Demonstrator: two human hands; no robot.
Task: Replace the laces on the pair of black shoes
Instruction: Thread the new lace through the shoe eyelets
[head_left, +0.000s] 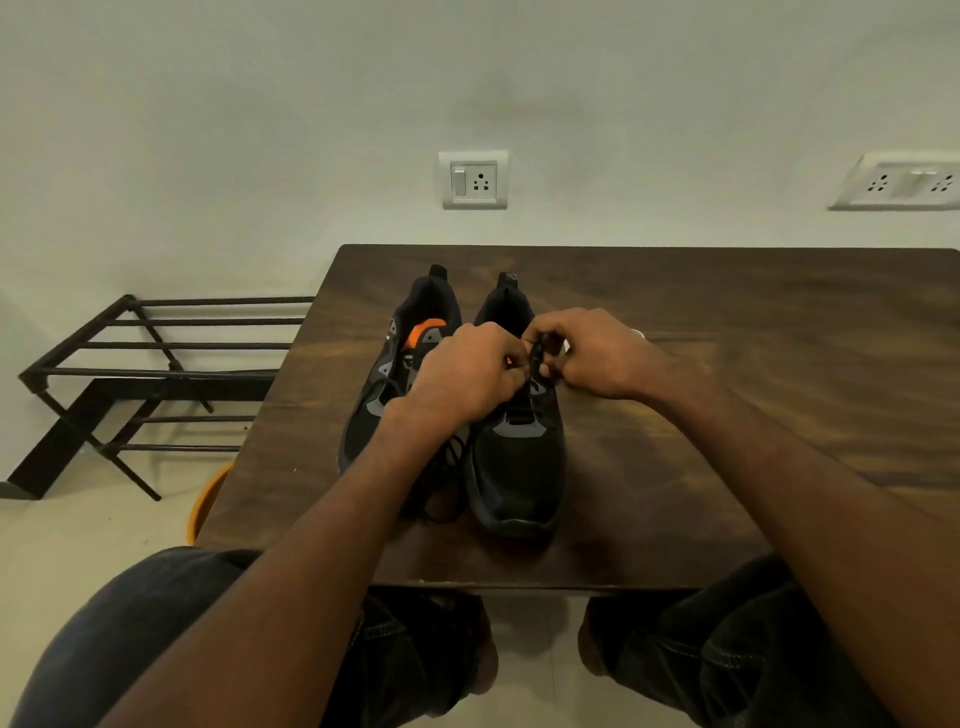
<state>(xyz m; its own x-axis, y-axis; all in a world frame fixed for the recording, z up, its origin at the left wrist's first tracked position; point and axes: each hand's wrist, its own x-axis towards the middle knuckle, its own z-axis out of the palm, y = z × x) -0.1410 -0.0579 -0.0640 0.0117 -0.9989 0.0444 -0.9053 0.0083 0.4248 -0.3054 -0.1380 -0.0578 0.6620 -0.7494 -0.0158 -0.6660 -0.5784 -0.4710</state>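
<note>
Shoes: right shoe and left shoe side by side at table centre, toes toward six o'clock, within easy reach.
Left hand: curled, pinching lace for tension.
Right hand: curled, pinching same lace at twelve o'clock of eyelets, likely threading.

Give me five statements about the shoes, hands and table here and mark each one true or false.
1. Both shoes stand side by side on the wooden table. True.
2. The left hand and right hand both work at the lace of the right-hand shoe. True.
3. The left-hand shoe shows only black, with no other colour. False: an orange patch shows near its opening.
4. The shoes' toes point toward the wall. False: the toes point toward the person, heels toward the wall.
5. A dark metal rack stands on the floor to the left of the table. True.
</note>
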